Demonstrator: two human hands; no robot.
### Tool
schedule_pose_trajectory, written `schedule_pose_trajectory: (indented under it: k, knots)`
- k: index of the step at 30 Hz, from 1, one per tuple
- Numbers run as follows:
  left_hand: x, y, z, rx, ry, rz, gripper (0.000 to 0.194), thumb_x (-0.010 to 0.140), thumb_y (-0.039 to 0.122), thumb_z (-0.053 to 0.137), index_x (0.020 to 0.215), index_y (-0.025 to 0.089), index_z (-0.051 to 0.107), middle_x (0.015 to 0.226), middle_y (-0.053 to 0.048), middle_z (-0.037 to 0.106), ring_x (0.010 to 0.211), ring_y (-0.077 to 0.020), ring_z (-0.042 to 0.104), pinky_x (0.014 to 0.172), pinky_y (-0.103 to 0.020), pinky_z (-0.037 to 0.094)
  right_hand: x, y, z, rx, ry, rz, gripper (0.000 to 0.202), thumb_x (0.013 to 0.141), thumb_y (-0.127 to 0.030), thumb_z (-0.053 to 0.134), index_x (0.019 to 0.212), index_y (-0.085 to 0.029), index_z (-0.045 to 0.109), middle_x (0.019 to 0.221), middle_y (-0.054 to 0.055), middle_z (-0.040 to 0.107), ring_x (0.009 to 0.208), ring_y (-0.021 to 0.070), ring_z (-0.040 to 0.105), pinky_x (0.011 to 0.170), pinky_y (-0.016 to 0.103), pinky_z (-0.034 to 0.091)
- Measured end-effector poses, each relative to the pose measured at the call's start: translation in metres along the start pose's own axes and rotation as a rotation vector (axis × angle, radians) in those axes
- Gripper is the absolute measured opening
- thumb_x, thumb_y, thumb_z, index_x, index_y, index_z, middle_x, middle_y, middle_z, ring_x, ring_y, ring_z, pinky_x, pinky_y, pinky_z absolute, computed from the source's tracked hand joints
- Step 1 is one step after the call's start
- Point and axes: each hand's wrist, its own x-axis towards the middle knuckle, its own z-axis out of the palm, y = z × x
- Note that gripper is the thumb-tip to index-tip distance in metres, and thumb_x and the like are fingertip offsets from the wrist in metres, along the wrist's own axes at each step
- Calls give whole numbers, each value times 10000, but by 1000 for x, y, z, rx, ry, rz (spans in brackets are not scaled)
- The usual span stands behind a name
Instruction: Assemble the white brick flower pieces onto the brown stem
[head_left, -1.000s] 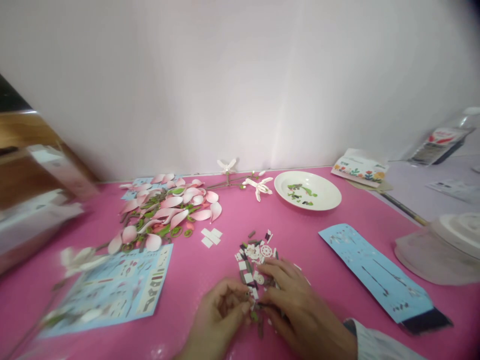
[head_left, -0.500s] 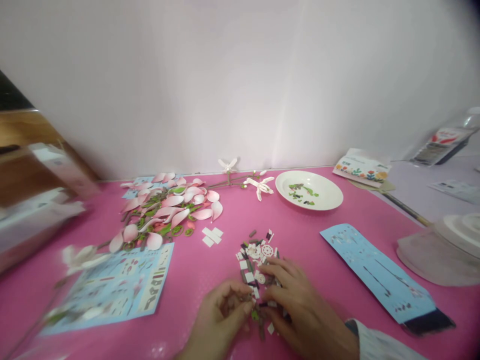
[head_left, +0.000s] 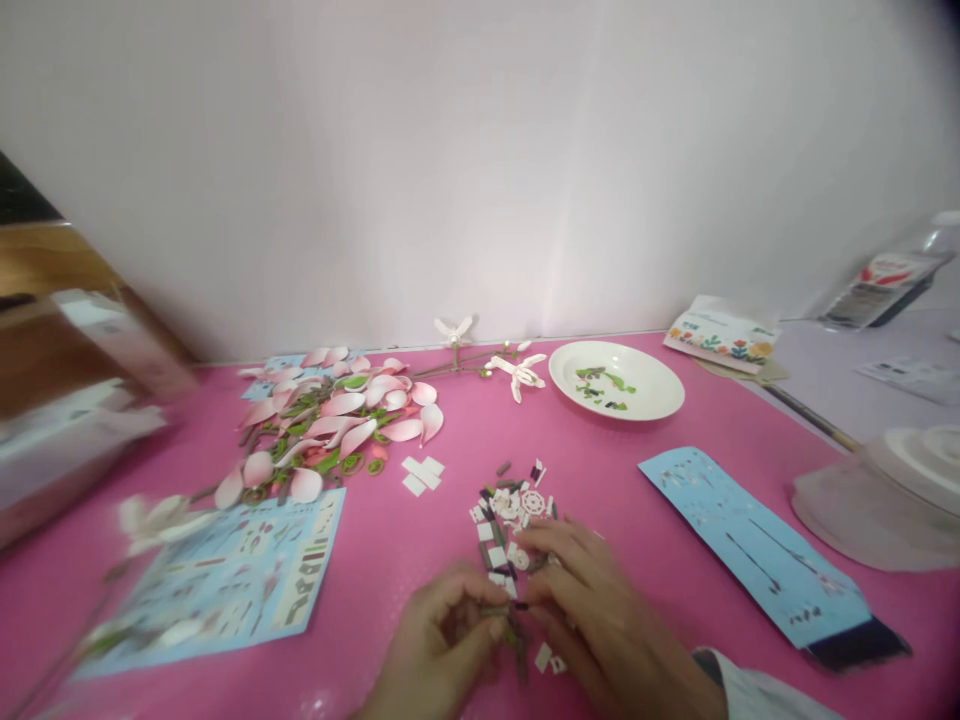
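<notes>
My left hand [head_left: 448, 636] is closed, thumb and forefinger pinching a small grey-brown brick piece [head_left: 493, 610]. Facing it, my right hand [head_left: 600, 612] pinches a tiny dark brick piece [head_left: 521, 605] between thumb and forefinger, its end close to the left fingertips. Whether the two pieces touch I cannot tell. Just beyond the fingers lies a pile of small white, grey and dark brick pieces [head_left: 498, 557], partly hidden by my right hand. Below the fingers sit a grey-brown stick piece [head_left: 523, 660] and a couple of loose white pieces [head_left: 543, 657].
Pink petal pieces [head_left: 352, 405] are heaped at left, near white tiles [head_left: 423, 475]. Blue instruction sheets [head_left: 300, 560] and a folded blue leaflet [head_left: 750, 540] flank my hands. Farther back are a white flower stem [head_left: 517, 372], a white plate [head_left: 660, 385] with green pieces, and a bottle [head_left: 885, 285].
My right thumb and forefinger have come together on the dark piece and moved nearer my left fingertips. The grey-brown piece in my left hand now shows more plainly.
</notes>
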Motion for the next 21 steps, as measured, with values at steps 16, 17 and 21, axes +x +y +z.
schedule_pose_trajectory:
  k: [16,17,21]
  knots:
    - [3,-2,-5,139,-98,100,82,765,242,701,830,227,750,797,-51,676,722,-206,643,671,-325,493,-4,-3,-2,-27,6,-10,155,867,-113,475,874,-227,579,1101,54,621,1111,202,536,1043,439,364]
    - [3,-1,-5,153,-100,104,76,765,230,701,823,226,751,797,-50,680,722,-207,648,670,-323,497,-4,-3,-2,-22,10,-13,154,863,-110,483,868,-228,582,1090,48,626,1104,197,540,1048,431,360]
    - [2,2,-2,151,-123,85,61,780,213,684,788,197,742,765,-55,703,681,-209,667,649,-323,508,-3,-4,0,-1,30,-40,165,857,-93,487,864,-222,591,1038,38,641,1076,180,553,1071,411,340]
